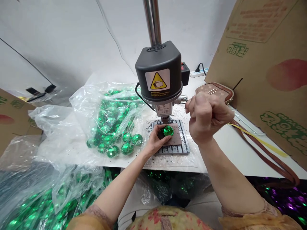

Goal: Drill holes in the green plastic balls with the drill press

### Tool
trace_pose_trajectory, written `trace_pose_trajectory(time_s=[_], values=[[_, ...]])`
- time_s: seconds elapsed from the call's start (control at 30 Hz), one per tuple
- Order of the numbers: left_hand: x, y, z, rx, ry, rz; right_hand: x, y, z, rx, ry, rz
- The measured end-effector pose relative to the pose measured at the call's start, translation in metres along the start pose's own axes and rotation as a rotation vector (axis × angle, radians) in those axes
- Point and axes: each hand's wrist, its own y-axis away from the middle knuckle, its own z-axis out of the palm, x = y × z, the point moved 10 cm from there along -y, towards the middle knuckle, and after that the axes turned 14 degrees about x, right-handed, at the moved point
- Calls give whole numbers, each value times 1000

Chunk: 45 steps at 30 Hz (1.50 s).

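Observation:
A black bench drill press (158, 70) stands in front of me, its bit lowered to a shiny green mirrored ball (168, 130). Thumb and fingers of my left hand (155, 140) curl around that ball and hold it on a brownish board (176, 135) over the slotted metal base (185, 147). My right hand (205, 116) is closed in a fist at the machine's right side, by the silver feed lever hub (183, 99). The fingers appear wrapped around the lever's handle, which they mostly hide. Dark shavings are scattered around the base.
Left of the press, several green mirrored balls (127, 148) spill from a clear plastic bag (81, 95). A brown purse (223, 89) with a strap lies at the right, before a large cardboard box (263, 64). Bagged green balls (48, 204) sit below the table edge.

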Motion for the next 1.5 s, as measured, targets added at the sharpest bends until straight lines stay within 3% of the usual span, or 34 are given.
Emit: trace_pose_trajectory(time_s=[0.77,0.87,0.97,1.07,1.2,1.27,1.33,1.43,1.5], values=[[2,2,0,14,57,-44,-4,24,-19,-52,-91,-215],[2,2,0,23,70,-50,-4,15,-12,-7,-28,-155],[1,0,-2,51,39,-59,4,-3,0,41,97,21],[4,3,-11,144,-46,-38,10,-14,14,13,165,144],[31,36,-25,269,-187,162,12,-19,18,-19,142,178],[47,67,-16,145,-254,319,15,-18,15,-20,141,192],[56,106,6,-108,-332,476,18,-17,12,-14,149,207],[52,162,32,-449,-448,686,21,-16,10,-9,166,231],[45,183,37,-541,-493,766,22,-17,10,-14,168,234]])
